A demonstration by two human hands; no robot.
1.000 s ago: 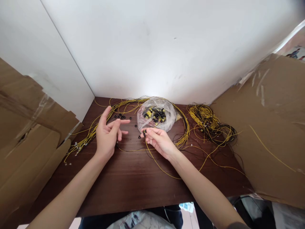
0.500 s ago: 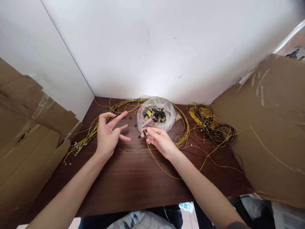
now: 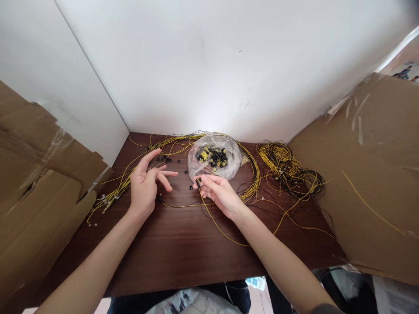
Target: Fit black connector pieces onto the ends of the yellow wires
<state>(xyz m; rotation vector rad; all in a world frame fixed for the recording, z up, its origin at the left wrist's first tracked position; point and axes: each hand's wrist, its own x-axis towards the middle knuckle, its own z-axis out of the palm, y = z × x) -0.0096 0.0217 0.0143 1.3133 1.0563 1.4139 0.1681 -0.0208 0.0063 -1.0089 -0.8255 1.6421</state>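
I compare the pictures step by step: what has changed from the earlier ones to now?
The left hand drew slightly back toward the person and its fingers, spread wide a moment ago, are now looser; it holds nothing. The right hand stayed put, pinching the small black piece on the yellow wire. The plastic bag and wire bundles did not move.

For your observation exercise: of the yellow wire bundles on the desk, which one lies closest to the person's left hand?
The long bundle stretched along the desk's left side, beside the left hand. The coiled tangle lies far right.
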